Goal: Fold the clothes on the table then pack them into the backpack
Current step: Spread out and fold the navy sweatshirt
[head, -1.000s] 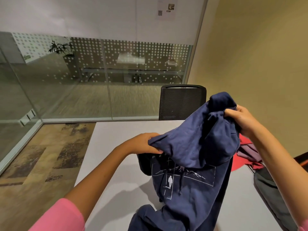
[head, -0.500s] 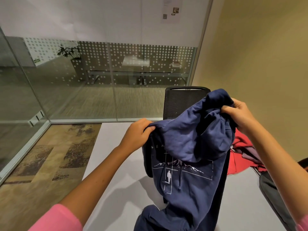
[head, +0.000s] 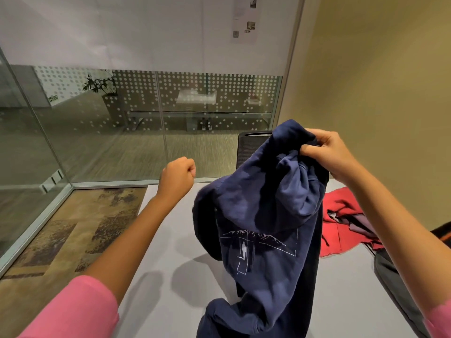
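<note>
The navy hoodie [head: 268, 230] hangs in the air over the middle of the desk [head: 170, 276], held up from one bunched spot at its top, with the hood sagging forward over a white line print of mountains and a small figure on the chest. Its lower part trails down to the desk's near edge, where the cloth heaps in loose folds. The right hand [head: 327, 152] grips the gathered fabric at the top, fingers and thumb curled round it, and it alone holds the garment. The left hand [head: 177, 178] is raised to the left of the hoodie, apart from it, its fingers curled into a fist with nothing in them. Both forearms are bare, with pink sleeves [head: 73, 311] showing at the bottom corners of the view. On the far right part of the desk lies a red garment [head: 341, 211], crumpled, with a purplish-grey piece of clothing [head: 358, 225] on top of it. At the desk's right edge, nearer the person, sits a dark grey backpack [head: 395, 289], only partly in view, so whether it is open I cannot tell. A black mesh chair [head: 251, 147] stands behind the desk's far edge, its back partly hidden by the hoodie. Beyond it runs a glass partition [head: 122, 123] patterned with white dots, and a beige wall [head: 378, 81] closes the right side.
</note>
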